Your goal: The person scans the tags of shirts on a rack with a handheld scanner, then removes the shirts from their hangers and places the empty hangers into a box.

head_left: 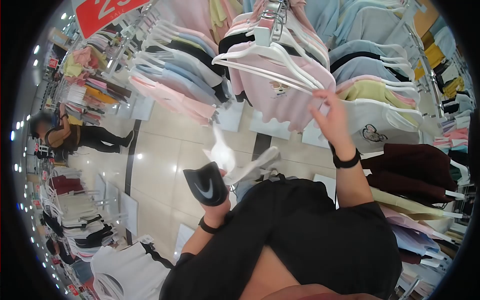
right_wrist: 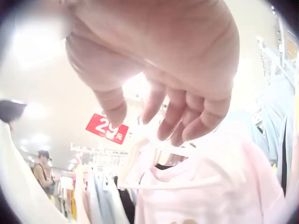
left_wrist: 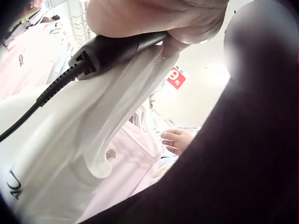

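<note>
The left hand (head_left: pixel 217 210) has its fingers closed round a black corded device (head_left: pixel 205 187), which sits firmly in its grip, with the cord (left_wrist: pixel 58 86) trailing off the end. Right up against the device and the fingertips is the edge of a white top (left_wrist: pixel 51 130) with a dark print; whether the fingers pinch it too, I can't tell.

The right hand (head_left: pixel 331 122) is lifted higher and farther out from the body, holding nothing I can make out. Its fingers are loosely bent, well short of a fist, the thumb apart from them, right by the end of a white hanger (head_left: pixel 237 54). Whether they touch it is unclear to me. From that hanger hangs a pink shirt (head_left: pixel 257 90) with a little printed picture (rather a sweet one), just to the left of the right hand.

On that hand's other side hangs a white shirt (head_left: pixel 387 117) with a mouse-shaped motif, and nearer the body than the hand there's a dark maroon garment (head_left: pixel 410 167). Both wrists wear black bands.

Out past the left hand, across the pale tiled floor (head_left: pixel 160 150), another person (head_left: pixel 75 135) stands by the racks, well apart. Beyond both hands, up high, is a red sale sign (head_left: pixel 107 15).
</note>
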Tool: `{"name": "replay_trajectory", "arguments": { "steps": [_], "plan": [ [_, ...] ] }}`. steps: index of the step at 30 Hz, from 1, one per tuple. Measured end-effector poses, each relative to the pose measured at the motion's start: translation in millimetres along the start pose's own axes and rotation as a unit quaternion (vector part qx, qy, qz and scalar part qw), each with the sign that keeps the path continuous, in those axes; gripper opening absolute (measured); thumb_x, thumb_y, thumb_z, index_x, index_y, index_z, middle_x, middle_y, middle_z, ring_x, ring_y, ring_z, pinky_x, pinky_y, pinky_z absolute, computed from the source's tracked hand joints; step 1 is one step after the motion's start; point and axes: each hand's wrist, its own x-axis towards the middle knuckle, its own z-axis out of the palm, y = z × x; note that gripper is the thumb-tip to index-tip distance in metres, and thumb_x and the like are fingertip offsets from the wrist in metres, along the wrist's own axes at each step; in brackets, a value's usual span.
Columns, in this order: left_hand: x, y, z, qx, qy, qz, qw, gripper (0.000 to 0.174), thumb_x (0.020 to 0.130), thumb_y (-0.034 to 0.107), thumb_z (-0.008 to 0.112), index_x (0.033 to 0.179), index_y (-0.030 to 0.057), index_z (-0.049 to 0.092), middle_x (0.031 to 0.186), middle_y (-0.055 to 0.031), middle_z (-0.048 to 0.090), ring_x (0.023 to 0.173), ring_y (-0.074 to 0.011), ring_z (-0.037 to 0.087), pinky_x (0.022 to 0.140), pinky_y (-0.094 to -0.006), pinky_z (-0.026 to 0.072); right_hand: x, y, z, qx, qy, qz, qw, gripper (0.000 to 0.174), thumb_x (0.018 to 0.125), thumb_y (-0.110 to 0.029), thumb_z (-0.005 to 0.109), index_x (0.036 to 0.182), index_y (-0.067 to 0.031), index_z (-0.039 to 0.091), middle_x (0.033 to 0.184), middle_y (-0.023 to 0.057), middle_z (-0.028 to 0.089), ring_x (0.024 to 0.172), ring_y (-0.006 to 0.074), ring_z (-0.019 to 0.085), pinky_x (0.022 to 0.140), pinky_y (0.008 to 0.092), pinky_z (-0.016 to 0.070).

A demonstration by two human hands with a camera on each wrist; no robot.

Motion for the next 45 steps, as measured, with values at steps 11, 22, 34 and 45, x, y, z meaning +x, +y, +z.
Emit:
{"name": "replay_trajectory", "arguments": {
  "steps": [11,22,34,45],
  "plan": [
    [-20.7,-11.8,-23.9,0.025,0.021,-0.048,0.998,0.043,0.081,-0.008,0.067,0.123,0.0008,0.065,0.111,-0.0079,0.07,0.105,-0.0226,0.067,0.094,-0.0343,0.0516,14.8,28.8,42.1,-0.136,0.091,-0.026,0.986,0.025,0.083,-0.008,0.078,0.106,-0.0046,0.068,0.097,0.0124,0.067,0.091,0.0343,0.067,0.08,0.045,0.0533],
    [-17.5,2.5,-22.7,0.016,0.0,-0.084,0.996,0.034,0.082,-0.014,0.066,0.112,0.0008,0.063,0.105,-0.0066,0.066,0.097,-0.0181,0.064,0.09,-0.0325,0.0512,2.9,-1.4,26.7,-0.014,-0.004,0.006,1.0,0.017,0.096,-0.018,0.073,0.099,-0.0009,0.068,0.087,0.0154,0.065,0.079,0.034,0.064,0.071,0.0411,0.0501],
    [-16.6,-13.8,-14.3,-0.041,0.039,-0.099,0.993,0.042,0.083,-0.013,0.072,0.122,-0.0005,0.06,0.111,-0.0087,0.069,0.104,-0.0192,0.066,0.093,-0.0337,0.0526,-1.5,4.0,25.5,0.066,-0.033,0.043,0.996,0.021,0.099,-0.02,0.072,0.1,-0.0003,0.065,0.094,0.0156,0.068,0.085,0.0329,0.067,0.077,0.0405,0.0519],
    [10.6,-7.4,-19.1,0.013,0.087,-0.105,0.991,0.035,0.085,-0.011,0.073,0.117,-0.001,0.065,0.11,-0.0084,0.071,0.104,-0.019,0.068,0.095,-0.0329,0.0525,-23.4,8.6,22.9,0.14,-0.076,0.031,0.987,0.013,0.098,-0.011,0.07,0.104,-0.0003,0.066,0.118,0.0152,0.07,0.099,0.0307,0.068,0.087,0.0371,0.0539]
  ]
}}
